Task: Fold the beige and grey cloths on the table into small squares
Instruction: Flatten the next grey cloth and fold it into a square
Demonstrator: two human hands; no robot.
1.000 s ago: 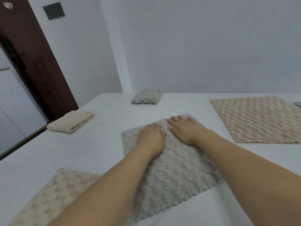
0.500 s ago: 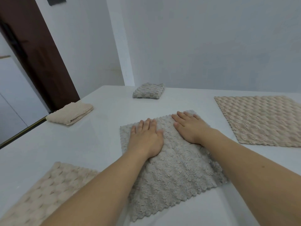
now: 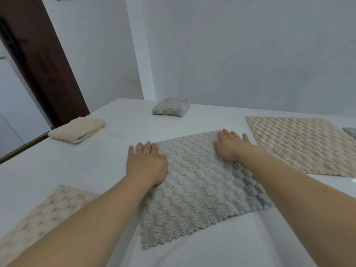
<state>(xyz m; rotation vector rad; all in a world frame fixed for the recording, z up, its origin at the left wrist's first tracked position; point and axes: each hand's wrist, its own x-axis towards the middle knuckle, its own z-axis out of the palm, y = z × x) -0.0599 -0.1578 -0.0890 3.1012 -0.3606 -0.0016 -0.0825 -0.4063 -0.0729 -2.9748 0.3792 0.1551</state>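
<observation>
Hands (image 3: 146, 166) amid spread beige cloths (image 3: 300, 145)

Left hand (image 3: 146, 165): my palm is flat, fingers straight, arm extended forward.
Right hand (image 3: 230, 147): my palm is flat, fingers spread, arm extended.

- A white worktop (image 3: 107, 160) fills the lower half of the view, its surface smooth and matte.
- Plain pale walls (image 3: 250, 51) rise behind it and meet at a corner with a slightly projecting vertical strip (image 3: 139, 54).
- A dark brown door frame (image 3: 44, 60) slants along the left side.
- A thin brass-coloured rail (image 3: 21, 148) runs just beyond the worktop's left edge.
- Light is soft and even, with only faint shadows.
</observation>
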